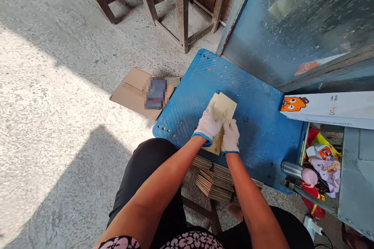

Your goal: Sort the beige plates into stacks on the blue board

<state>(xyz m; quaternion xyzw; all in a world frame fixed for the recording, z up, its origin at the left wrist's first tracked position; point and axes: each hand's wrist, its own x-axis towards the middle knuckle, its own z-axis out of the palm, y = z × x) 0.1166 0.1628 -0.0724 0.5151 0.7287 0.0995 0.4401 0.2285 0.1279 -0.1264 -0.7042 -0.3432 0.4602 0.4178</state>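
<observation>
Both my hands wear white gloves with blue cuffs. My left hand (208,124) and my right hand (230,136) are closed together on a small stack of tan cardboard pieces (224,109). The stack rests on a blue plastic board (257,124) in front of my knees. The far ends of the pieces stick out beyond my fingers. Below the board's near edge lies a pile of more cardboard strips (216,181), partly hidden by my forearms.
A flattened cardboard box (131,91) with a blurred object on it lies on the concrete floor to the left. Wooden stool legs (181,7) stand behind. A white box with an orange cartoon (327,109), a blue metal panel (292,19) and a bin of packets (321,159) are on the right.
</observation>
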